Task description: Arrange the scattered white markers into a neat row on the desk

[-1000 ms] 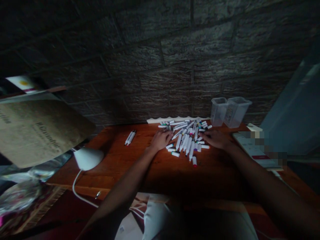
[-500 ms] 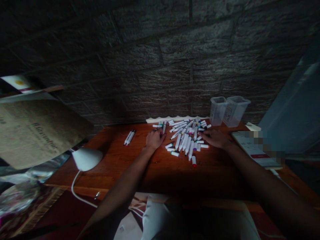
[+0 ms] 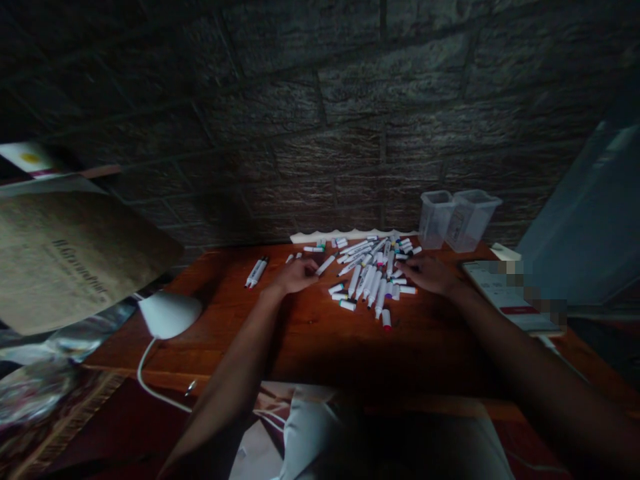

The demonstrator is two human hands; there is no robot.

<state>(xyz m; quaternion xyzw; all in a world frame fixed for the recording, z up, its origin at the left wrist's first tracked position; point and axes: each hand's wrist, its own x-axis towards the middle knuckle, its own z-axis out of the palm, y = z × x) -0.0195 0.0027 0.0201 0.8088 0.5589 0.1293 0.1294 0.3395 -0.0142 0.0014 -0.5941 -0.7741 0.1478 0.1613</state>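
A slim white marker (image 3: 327, 265) slants up and to the right from the fingertips of my left hand (image 3: 296, 276), which is closed on its lower end. To its right lies a loose heap of white markers (image 3: 369, 283), several without caps. My right hand (image 3: 427, 275) is at the heap's right edge with its fingers curled together; whether they pinch one of the small caps there is too dark to tell. Loose caps with coloured ends, such as a red-ended cap (image 3: 387, 319), lie around the heap. Two small white pieces (image 3: 294, 257) lie just behind my left hand.
Two markers (image 3: 257, 273) lie side by side at the left of the wooden table (image 3: 320, 347). Clear plastic containers (image 3: 470, 220) stand at the back right, beside a tablet (image 3: 510, 300). A white cone-shaped lamp (image 3: 170, 315) and a paper bag (image 3: 75, 253) are at left.
My left hand has moved left and turned, and the marker at its fingertips now leans over to the right. Small white pieces show behind it. My right hand has hardly moved.
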